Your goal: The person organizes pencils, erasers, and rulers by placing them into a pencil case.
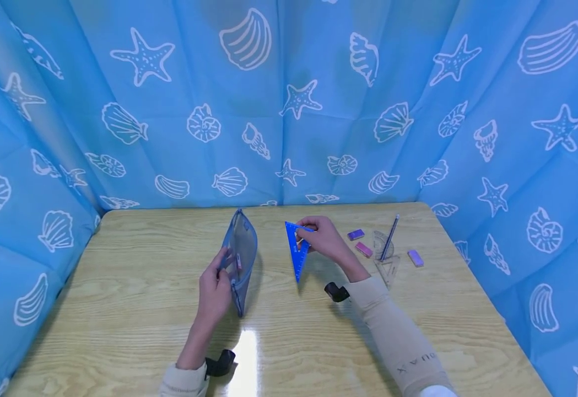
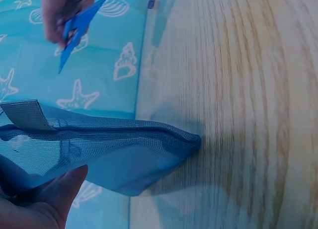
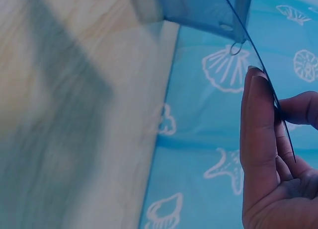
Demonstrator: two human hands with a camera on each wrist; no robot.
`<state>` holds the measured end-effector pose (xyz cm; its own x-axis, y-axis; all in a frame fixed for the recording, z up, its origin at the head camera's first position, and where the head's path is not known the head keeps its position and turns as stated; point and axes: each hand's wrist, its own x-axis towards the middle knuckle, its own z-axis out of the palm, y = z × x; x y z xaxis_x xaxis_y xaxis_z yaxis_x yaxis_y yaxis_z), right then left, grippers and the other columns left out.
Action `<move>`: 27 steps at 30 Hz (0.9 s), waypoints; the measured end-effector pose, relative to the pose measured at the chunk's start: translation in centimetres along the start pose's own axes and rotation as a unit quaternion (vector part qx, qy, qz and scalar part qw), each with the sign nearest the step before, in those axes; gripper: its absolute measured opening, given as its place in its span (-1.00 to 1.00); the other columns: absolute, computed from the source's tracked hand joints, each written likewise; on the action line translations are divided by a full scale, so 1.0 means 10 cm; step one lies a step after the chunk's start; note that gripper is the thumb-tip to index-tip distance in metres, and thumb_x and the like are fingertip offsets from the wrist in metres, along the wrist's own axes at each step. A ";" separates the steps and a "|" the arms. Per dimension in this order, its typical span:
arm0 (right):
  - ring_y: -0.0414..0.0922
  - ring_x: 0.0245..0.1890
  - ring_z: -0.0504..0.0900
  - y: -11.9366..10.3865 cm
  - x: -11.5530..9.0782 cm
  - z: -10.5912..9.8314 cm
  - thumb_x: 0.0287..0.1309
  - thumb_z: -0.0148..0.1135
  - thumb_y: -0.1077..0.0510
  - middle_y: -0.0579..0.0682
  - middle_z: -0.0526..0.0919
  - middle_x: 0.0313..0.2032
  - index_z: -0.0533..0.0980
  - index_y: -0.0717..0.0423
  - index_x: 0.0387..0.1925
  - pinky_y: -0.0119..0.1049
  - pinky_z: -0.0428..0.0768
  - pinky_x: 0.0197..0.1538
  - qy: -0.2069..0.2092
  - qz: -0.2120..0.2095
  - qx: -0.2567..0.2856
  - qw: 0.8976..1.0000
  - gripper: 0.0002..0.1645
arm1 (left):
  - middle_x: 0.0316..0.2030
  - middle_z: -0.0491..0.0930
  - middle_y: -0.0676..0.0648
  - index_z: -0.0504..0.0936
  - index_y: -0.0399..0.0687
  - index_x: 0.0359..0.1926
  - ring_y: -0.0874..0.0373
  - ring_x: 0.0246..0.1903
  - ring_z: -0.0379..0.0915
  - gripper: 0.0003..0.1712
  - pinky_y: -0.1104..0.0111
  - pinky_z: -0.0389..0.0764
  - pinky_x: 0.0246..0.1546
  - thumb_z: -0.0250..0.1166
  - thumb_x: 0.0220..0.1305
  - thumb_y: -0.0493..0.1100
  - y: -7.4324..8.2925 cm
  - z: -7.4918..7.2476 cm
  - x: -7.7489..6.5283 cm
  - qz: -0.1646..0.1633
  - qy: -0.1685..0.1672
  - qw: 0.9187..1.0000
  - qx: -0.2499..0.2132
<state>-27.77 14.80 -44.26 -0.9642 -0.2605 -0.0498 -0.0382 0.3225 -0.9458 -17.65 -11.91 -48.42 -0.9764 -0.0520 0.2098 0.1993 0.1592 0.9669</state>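
Observation:
My left hand (image 1: 215, 286) grips a blue mesh zip pouch (image 1: 243, 242) by its side, with the pouch's mouth spread apart. Something small and pinkish shows inside the pouch. In the left wrist view the zipper edge of the pouch (image 2: 124, 134) runs across, above my left thumb (image 2: 67, 189). To the right of the pouch, my right hand (image 1: 322, 238) pinches a blue set square (image 1: 296, 255) between thumb and fingers. The right wrist view shows the set square edge-on, as a thin line beside the fingers (image 3: 258, 124). Pouch and set square are apart.
Right of my right hand lie a purple eraser (image 1: 355, 235), a pink eraser (image 1: 364, 250) and a lilac eraser (image 1: 415, 258). Among them are a dark pencil (image 1: 390, 238), a clear protractor (image 1: 380, 240) and a clear set square (image 1: 389, 269) on the wooden table (image 1: 135, 286).

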 end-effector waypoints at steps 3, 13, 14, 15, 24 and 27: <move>-0.09 -0.41 0.73 -0.09 0.04 0.04 0.41 0.14 0.17 0.11 0.70 -0.32 0.60 0.22 -0.02 0.02 0.84 -0.23 0.000 -0.006 0.001 1.000 -0.75 | 0.45 0.28 -0.36 0.15 -0.34 0.53 -0.35 0.33 0.36 -0.37 -0.05 0.53 0.32 -0.23 0.46 -0.46 0.01 0.01 0.00 0.001 -0.003 1.000 -0.002; -0.09 -0.42 0.73 -0.39 0.18 0.25 0.41 0.13 0.15 0.09 0.70 -0.36 0.59 0.22 -0.01 0.12 0.82 -0.18 -0.009 -0.046 0.018 0.999 -0.74 | 0.43 0.30 -0.37 0.17 -0.31 0.53 -0.35 0.31 0.39 -0.38 -0.06 0.54 0.30 -0.22 0.48 -0.44 0.01 0.03 -0.01 0.001 0.004 1.000 0.013; -0.10 -0.42 0.72 -0.42 0.19 0.27 0.42 0.13 0.16 0.09 0.70 -0.36 0.58 0.22 0.00 0.11 0.83 -0.19 -0.010 -0.049 0.022 0.999 -0.74 | 0.43 0.31 -0.36 0.17 -0.30 0.53 -0.34 0.30 0.40 -0.37 -0.05 0.55 0.30 -0.21 0.47 -0.45 0.00 0.04 -0.01 0.000 0.005 1.000 0.013; -0.10 -0.43 0.72 -0.45 0.20 0.29 0.42 0.13 0.16 0.09 0.69 -0.37 0.58 0.22 0.00 0.14 0.82 -0.18 -0.010 -0.053 0.024 0.998 -0.74 | 0.43 0.32 -0.35 0.18 -0.31 0.52 -0.33 0.30 0.40 -0.37 -0.06 0.57 0.29 -0.21 0.46 -0.45 0.00 0.04 -0.01 0.001 0.009 1.000 0.015; -0.09 -0.46 0.72 -0.62 0.27 0.55 0.43 0.14 0.19 0.10 0.69 -0.41 0.59 0.25 -0.02 0.02 0.85 -0.27 -0.026 -0.075 0.044 0.996 -0.76 | 0.41 0.36 -0.32 0.21 -0.33 0.51 -0.29 0.35 0.37 -0.37 -0.07 0.51 0.34 -0.19 0.44 -0.46 0.00 0.07 -0.02 -0.004 0.025 0.999 0.021; -0.09 -0.50 0.71 -0.64 0.27 0.63 0.40 0.15 0.19 0.09 0.69 -0.42 0.59 0.23 -0.04 -0.01 0.85 -0.30 -0.022 -0.077 0.032 0.996 -0.77 | 0.39 0.38 -0.37 0.21 -0.36 0.50 -0.31 0.32 0.40 -0.37 -0.10 0.58 0.27 -0.18 0.42 -0.48 0.01 0.09 -0.03 0.007 0.027 0.999 0.025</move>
<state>-28.53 6.32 -40.31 -0.9359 -0.3421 0.0841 -0.1662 0.2184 -0.9616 -17.39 -10.99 -48.48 -0.9675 -0.1023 0.2311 0.2064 0.2084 0.9560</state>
